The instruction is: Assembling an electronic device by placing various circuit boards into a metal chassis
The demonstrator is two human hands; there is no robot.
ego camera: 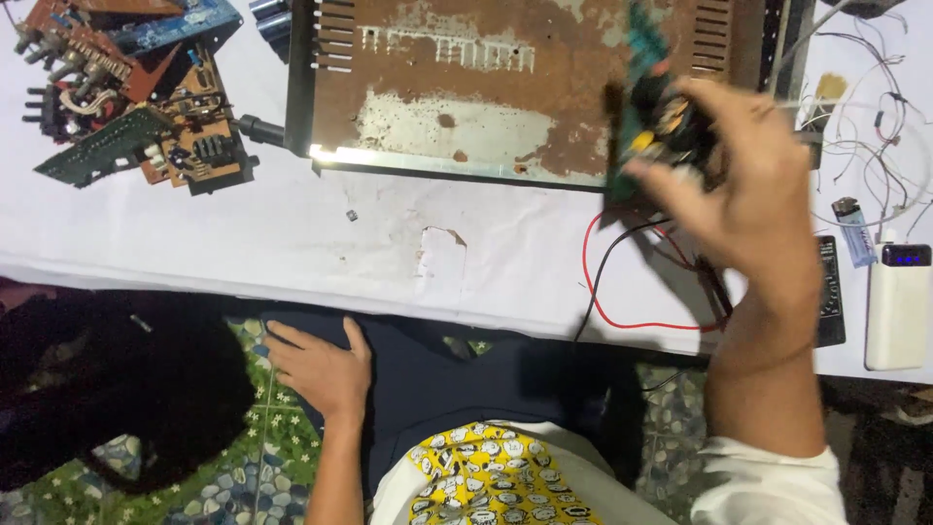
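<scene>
Right hand (748,185) grips a green circuit board (641,107) — left hand (321,365) rests flat.

The circuit board (641,107) in the right hand (748,185) is green, with black and yellow parts, though blur makes its finer colours hard to tell; red and black wires (622,292) loop beneath it; the metal chassis (505,87) is rust-brown with pale grey patches; the table cover (243,243) is white; the heap of boards (126,92) shows brown, orange, dark green and blue; the lighter (855,230) is blue; the power bank (896,306) is white; the shirt (496,476) has a yellow patch with small black-and-white figures; the mat (243,476) is green with pale flowers.
</scene>
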